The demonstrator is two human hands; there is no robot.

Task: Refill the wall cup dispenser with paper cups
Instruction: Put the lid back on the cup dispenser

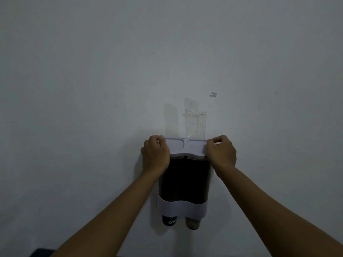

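the wall cup dispenser (183,180) hangs upright on the wall, a twin-tube unit with dark see-through tubes, a pale lid (186,147) seated on top and a pale band across its lower part. two paper cups poke out below: a dark one (169,221) with white lettering on the left, a brownish one (193,223) on the right.

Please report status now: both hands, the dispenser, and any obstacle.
Left hand and right hand gripping opposite ends of the lid. Lid sits on the wall dispenser; cups poke out below. Nothing in the way.
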